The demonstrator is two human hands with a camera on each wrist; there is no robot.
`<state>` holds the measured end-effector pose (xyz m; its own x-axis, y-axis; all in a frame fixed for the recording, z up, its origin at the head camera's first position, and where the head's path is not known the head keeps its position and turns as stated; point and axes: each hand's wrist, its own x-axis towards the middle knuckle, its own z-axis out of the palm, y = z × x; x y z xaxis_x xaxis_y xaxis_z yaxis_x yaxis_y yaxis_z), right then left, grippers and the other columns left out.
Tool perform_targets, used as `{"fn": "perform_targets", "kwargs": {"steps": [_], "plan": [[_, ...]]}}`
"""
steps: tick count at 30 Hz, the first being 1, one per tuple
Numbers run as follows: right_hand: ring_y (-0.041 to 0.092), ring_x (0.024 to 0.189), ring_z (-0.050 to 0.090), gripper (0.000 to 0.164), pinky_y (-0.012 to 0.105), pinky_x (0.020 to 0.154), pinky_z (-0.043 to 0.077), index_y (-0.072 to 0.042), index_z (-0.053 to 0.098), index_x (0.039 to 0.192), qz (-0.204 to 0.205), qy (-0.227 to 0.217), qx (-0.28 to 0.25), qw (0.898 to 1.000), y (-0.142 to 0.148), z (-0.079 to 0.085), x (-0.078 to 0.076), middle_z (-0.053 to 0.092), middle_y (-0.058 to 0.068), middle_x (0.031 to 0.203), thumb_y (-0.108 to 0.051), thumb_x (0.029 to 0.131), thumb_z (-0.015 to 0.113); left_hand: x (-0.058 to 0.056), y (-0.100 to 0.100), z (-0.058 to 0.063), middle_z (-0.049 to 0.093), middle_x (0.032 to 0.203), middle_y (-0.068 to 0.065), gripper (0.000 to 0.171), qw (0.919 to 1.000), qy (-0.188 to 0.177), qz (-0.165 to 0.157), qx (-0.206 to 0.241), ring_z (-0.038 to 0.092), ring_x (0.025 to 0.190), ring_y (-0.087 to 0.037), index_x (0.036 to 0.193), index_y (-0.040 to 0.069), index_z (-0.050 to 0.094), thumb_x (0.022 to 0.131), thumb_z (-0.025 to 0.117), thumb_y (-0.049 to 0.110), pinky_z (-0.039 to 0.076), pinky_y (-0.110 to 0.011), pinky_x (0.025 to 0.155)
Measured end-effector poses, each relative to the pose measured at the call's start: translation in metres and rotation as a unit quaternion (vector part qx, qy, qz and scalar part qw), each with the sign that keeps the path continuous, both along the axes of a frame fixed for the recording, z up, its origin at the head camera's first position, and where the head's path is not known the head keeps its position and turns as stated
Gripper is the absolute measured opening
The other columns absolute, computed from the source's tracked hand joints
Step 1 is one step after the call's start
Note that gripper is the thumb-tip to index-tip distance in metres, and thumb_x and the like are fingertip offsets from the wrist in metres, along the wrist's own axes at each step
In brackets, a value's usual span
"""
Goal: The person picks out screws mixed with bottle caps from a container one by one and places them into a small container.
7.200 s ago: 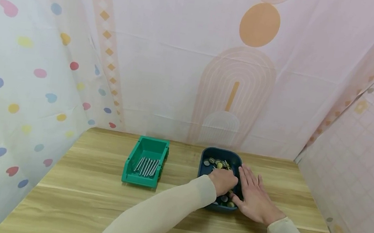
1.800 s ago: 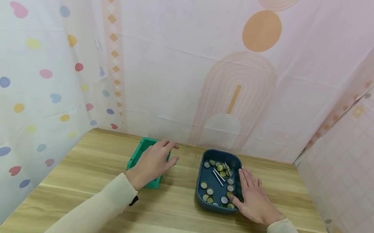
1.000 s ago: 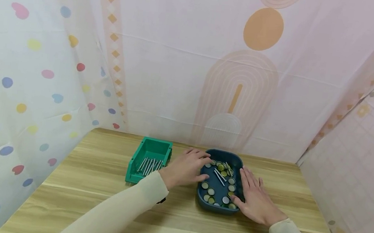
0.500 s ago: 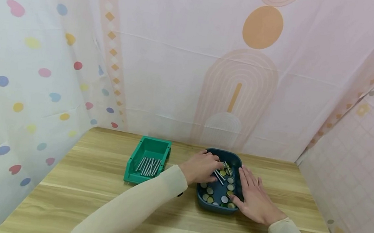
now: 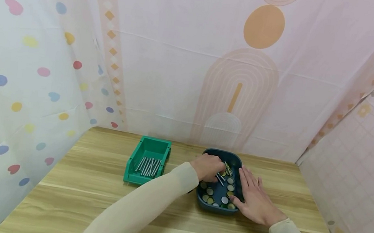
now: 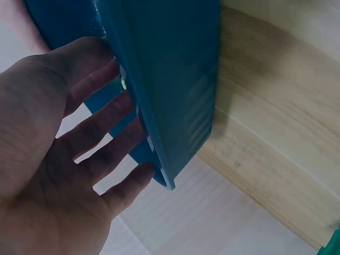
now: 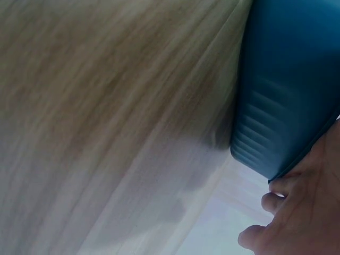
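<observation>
My left hand (image 5: 206,167) reaches over the near-left rim into a dark blue tub (image 5: 216,209), its fingers pointing down beside long silver screws (image 5: 222,179). In the left wrist view the fingers of the left hand (image 6: 74,133) are spread and mostly straight; the tub wall (image 6: 178,79) hides their tips. Round silver and gold caps (image 5: 210,191) lie about the tub floor. With fingers extended, my right hand (image 5: 256,201) rests along the tub's right side, thumb over the rim. The right wrist view shows this right hand (image 7: 311,202) against the tub's outer wall.
A green open-front bin (image 5: 135,179) stands left of the tub, with several long silver screws (image 5: 148,166) lying in it. Both containers sit on a wood-grain table (image 5: 95,194). Patterned cloth (image 5: 164,71) hangs behind and at both sides.
My left hand has moved right from above the green bin and lowered into the blue tub. One screw now lies across the others in the green bin. The right hand stays put.
</observation>
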<state>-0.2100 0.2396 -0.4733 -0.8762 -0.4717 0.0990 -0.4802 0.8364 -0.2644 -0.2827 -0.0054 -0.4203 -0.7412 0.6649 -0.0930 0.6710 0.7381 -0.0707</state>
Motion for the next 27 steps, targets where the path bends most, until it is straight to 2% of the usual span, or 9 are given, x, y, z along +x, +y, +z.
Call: {"fn": "perform_targets", "kwargs": {"steps": [3,5,6,8,12,15,19,22,27], "plan": [[0.054,0.179,0.024,0.096,0.087,0.136,0.022,0.006,0.022,0.182,0.003,0.002,-0.001,1.000,0.000,0.000,0.001,0.020,0.029,0.193,-0.044,0.115,0.069,-0.019,0.006,-0.018,0.087,0.121,0.010,0.025,0.9999,-0.011,0.003,-0.009,0.081,0.109,-0.009,0.125,0.030,0.089,0.102,0.094,0.036,0.070,-0.040,0.100],[0.054,0.179,0.024,0.096,0.087,0.136,0.022,0.006,0.022,0.182,0.004,0.002,-0.001,1.000,0.001,0.001,0.002,0.020,0.029,0.193,-0.044,0.115,0.069,-0.034,0.010,-0.035,0.087,0.115,0.012,0.021,0.9997,-0.017,0.006,-0.014,0.080,0.102,-0.006,0.119,0.033,0.089,0.101,0.095,0.041,0.071,-0.040,0.093],[0.054,0.179,0.024,0.096,0.087,0.136,0.022,0.006,0.022,0.182,0.004,0.001,-0.001,1.000,0.001,0.002,0.002,0.020,0.029,0.193,-0.044,0.115,0.069,-0.037,0.012,-0.039,0.087,0.114,0.012,0.021,0.9995,-0.021,0.011,-0.021,0.080,0.100,-0.006,0.118,0.033,0.088,0.100,0.096,0.041,0.071,-0.040,0.092],[0.054,0.179,0.023,0.096,0.087,0.136,0.022,0.006,0.022,0.182,0.004,-0.001,-0.001,1.000,0.001,0.002,0.004,0.019,0.029,0.193,-0.044,0.115,0.069,-0.035,0.016,-0.035,0.087,0.114,0.012,0.020,0.9987,-0.029,0.018,-0.037,0.080,0.098,-0.005,0.118,0.032,0.088,0.101,0.095,0.042,0.071,-0.037,0.091],[0.055,0.179,0.023,0.096,0.087,0.136,0.021,0.006,0.022,0.182,0.002,-0.003,0.000,1.000,0.000,0.003,0.006,0.019,0.029,0.193,-0.043,0.115,0.069,-0.039,0.027,-0.044,0.086,0.108,0.013,0.015,0.9981,-0.013,0.023,-0.055,0.078,0.089,-0.003,0.112,0.033,0.089,0.099,0.097,0.038,0.071,-0.030,0.084],[0.055,0.179,0.023,0.096,0.087,0.136,0.021,0.006,0.022,0.182,0.003,-0.003,-0.001,1.000,0.000,0.003,0.005,0.019,0.029,0.193,-0.042,0.115,0.070,-0.048,0.035,-0.059,0.085,0.100,0.015,0.010,0.9985,-0.002,0.013,-0.053,0.073,0.078,-0.001,0.107,0.035,0.089,0.100,0.096,0.036,0.070,-0.028,0.076],[0.055,0.179,0.023,0.096,0.087,0.136,0.022,0.006,0.021,0.183,0.004,-0.002,-0.001,1.000,0.000,0.002,0.004,0.019,0.029,0.193,-0.043,0.115,0.069,-0.043,0.043,-0.059,0.083,0.093,0.013,0.001,0.9984,-0.004,0.013,-0.056,0.069,0.068,-0.002,0.106,0.034,0.089,0.107,0.088,0.034,0.069,-0.028,0.071],[0.054,0.179,0.022,0.096,0.086,0.137,0.022,0.005,0.020,0.183,0.005,-0.003,0.000,1.000,0.001,0.001,0.004,0.018,0.028,0.194,-0.045,0.116,0.068,-0.042,0.048,-0.063,0.083,0.091,0.012,0.008,0.9977,-0.008,0.027,-0.061,0.068,0.067,-0.004,0.104,0.032,0.089,0.110,0.084,0.032,0.070,-0.030,0.071],[0.055,0.179,0.021,0.097,0.086,0.137,0.022,0.005,0.021,0.183,0.006,-0.006,-0.003,1.000,0.001,0.001,0.004,0.018,0.028,0.194,-0.046,0.116,0.068,-0.044,0.055,-0.073,0.086,0.102,0.008,0.009,0.9945,-0.024,0.055,-0.086,0.074,0.074,-0.008,0.108,0.030,0.089,0.112,0.082,0.028,0.073,-0.036,0.075]]}}
